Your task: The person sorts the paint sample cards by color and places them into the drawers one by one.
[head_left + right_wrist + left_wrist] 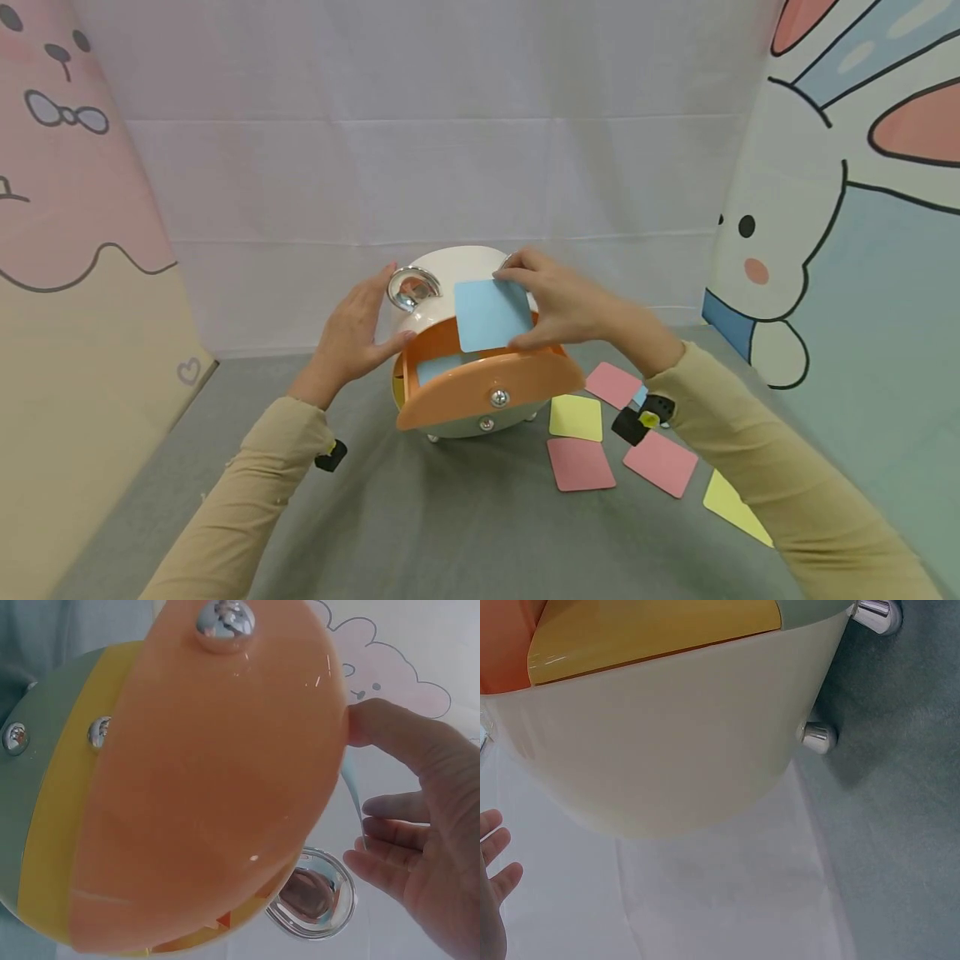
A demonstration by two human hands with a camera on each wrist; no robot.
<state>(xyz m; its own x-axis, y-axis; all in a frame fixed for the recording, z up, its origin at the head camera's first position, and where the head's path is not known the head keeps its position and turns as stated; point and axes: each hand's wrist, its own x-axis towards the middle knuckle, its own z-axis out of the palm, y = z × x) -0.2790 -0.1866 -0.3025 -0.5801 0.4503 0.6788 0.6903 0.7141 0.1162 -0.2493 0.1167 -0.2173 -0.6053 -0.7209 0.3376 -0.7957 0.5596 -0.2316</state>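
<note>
Head view: no writing readable; right hand (570, 304) pinches blue card (491, 314), left hand (356, 329) spread beside the drawer box (442, 271).

1. You will find no readable text, brand, number or label in any of the three views.
2. The coloured cards (579, 463) on the table are blank on the faces you can see, and so is the blue card (491, 314).
3. The orange drawer front (487, 390) carries only a metal knob, no lettering.
4. The wall panels bear cartoon drawings only; the one sign is a small outlined heart (188, 370) low on the left panel.
</note>
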